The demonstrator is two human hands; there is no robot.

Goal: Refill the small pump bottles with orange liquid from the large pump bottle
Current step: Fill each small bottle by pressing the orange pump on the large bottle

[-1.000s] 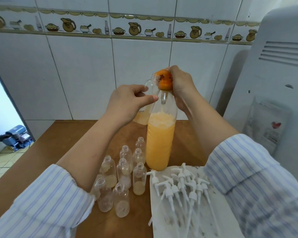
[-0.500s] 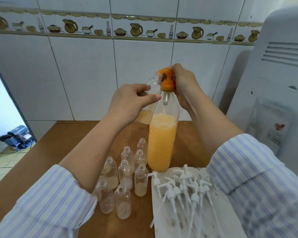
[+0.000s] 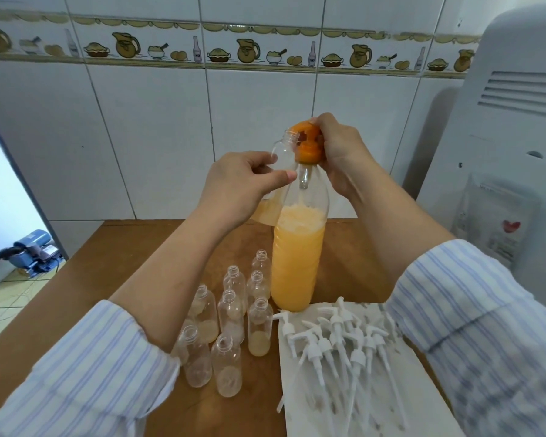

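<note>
The right hand has pressed the orange pump head back down since half a second ago, fingers wrapped tight round it. The left hand stays pinched on a small bottle, tilted, mouth at the spout, orange liquid pooled in its base. The large pump bottle stands mid-table, two-thirds full, frothy on top. Empty bottles cluster by the near edge beside white pumps. No readable labels.
</note>
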